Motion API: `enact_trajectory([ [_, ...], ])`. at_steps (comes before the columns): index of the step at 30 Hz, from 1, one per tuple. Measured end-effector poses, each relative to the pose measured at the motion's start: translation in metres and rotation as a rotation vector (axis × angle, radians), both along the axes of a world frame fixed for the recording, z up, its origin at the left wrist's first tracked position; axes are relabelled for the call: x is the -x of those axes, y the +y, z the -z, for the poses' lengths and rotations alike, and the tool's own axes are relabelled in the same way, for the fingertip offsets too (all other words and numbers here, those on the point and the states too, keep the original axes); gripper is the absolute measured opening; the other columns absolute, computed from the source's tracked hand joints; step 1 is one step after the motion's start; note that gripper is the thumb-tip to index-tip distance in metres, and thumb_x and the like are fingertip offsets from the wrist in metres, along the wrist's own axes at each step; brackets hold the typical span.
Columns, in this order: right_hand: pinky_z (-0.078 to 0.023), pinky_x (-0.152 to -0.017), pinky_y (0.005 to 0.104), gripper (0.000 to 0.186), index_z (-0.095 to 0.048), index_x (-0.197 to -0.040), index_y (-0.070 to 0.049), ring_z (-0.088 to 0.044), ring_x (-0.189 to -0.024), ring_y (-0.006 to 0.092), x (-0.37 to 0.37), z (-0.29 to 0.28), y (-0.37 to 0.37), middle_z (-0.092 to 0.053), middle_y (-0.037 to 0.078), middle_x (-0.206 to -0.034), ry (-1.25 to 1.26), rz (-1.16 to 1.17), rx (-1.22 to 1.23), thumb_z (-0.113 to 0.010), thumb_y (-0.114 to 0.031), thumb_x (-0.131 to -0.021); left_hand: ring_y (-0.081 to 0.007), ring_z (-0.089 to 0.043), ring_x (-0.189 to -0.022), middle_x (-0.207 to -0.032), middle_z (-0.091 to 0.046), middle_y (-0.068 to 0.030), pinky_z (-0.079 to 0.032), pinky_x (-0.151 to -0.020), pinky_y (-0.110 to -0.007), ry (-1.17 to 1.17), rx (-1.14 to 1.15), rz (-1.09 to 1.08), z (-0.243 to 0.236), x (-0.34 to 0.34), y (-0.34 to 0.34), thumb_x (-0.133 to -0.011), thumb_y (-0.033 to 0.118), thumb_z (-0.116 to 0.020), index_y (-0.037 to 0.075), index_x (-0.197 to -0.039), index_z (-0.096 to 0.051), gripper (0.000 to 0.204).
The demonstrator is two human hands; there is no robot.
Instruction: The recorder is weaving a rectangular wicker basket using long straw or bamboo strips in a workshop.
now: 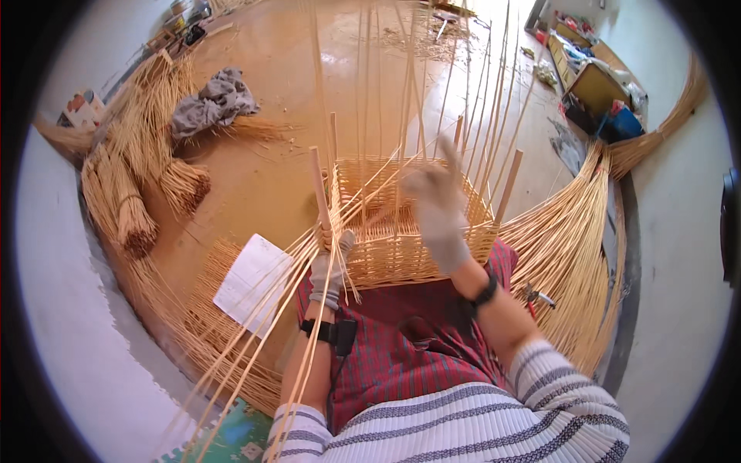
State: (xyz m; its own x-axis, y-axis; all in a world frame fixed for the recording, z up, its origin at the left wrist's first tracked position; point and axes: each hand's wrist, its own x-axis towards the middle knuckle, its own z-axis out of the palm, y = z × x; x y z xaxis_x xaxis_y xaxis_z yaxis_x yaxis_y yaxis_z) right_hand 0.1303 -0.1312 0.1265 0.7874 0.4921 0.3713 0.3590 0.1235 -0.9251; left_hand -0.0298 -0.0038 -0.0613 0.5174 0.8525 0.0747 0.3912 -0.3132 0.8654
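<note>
A woven wicker basket (417,258) rests on a red checked cloth (409,363) over my lap, with wooden corner posts and long upright stakes. My gloved left hand (333,266) grips the front-left corner beside a wooden post (319,185); loose pale strands (270,309) trail from there toward the lower left. Raised over the right part of the basket, my gloved right hand (436,204) is smeared by motion, one finger seeming to point upward; whether it holds a strand cannot be made out.
Willow bundles (127,201) and a grey cloth (212,104) lie left. A white sheet (247,285) sits on woven rods (208,289). Long rods (563,255) and red-handled pliers (540,297) are right. A cluttered wooden cabinet (594,92) stands against the right wall (656,309).
</note>
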Motion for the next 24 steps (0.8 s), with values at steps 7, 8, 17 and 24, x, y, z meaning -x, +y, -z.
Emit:
enact_trajectory([
  [7,-0.059,-0.081,0.039,0.024,-0.063,-0.126,-0.001,-0.071,-0.098,0.0236,0.068,0.048,-0.093,-0.069,0.015,-0.11,0.195,-0.315,0.526,-0.056,-0.012,-0.106,-0.0287,-0.069,-0.085,-0.09,-0.072,-0.0128,-0.054,-0.074,-0.041,-0.174,0.377,-0.003,-0.046,-0.012,-0.015,-0.091,0.061,-0.071,0.004,-0.113,-0.072,0.061],
  [8,-0.058,-0.08,0.0428,0.026,-0.065,-0.123,0.0,-0.072,-0.095,0.0286,0.063,0.042,-0.069,-0.071,0.017,-0.105,-0.09,-0.198,0.473,-0.055,-0.016,-0.106,-0.028,-0.068,-0.087,-0.093,-0.072,-0.0125,-0.053,-0.076,-0.041,-0.194,0.432,0.012,-0.044,-0.01,-0.018,-0.092,0.058,-0.071,0.003,-0.116,-0.071,0.06],
  [17,-0.058,-0.087,0.0482,0.044,-0.077,-0.111,-0.009,-0.072,-0.105,0.0375,0.028,0.046,0.032,-0.075,0.018,-0.11,-0.316,-0.262,1.273,-0.047,-0.042,-0.104,-0.0222,-0.062,-0.109,-0.121,-0.067,-0.0104,-0.051,-0.095,-0.036,-0.232,0.494,0.034,-0.054,-0.006,-0.019,-0.099,0.041,-0.071,-0.002,-0.132,-0.062,0.055],
  [24,-0.051,-0.102,0.0473,0.048,-0.062,-0.136,-0.011,-0.063,-0.124,0.038,0.033,0.04,-0.038,-0.065,0.024,-0.132,-0.341,-0.305,0.706,-0.06,-0.042,-0.099,-0.0256,-0.063,-0.11,-0.116,-0.069,-0.014,-0.051,-0.095,-0.038,-0.223,-0.224,-0.12,-0.044,0.031,-0.076,-0.098,0.027,-0.07,0.003,-0.128,-0.062,0.039],
])
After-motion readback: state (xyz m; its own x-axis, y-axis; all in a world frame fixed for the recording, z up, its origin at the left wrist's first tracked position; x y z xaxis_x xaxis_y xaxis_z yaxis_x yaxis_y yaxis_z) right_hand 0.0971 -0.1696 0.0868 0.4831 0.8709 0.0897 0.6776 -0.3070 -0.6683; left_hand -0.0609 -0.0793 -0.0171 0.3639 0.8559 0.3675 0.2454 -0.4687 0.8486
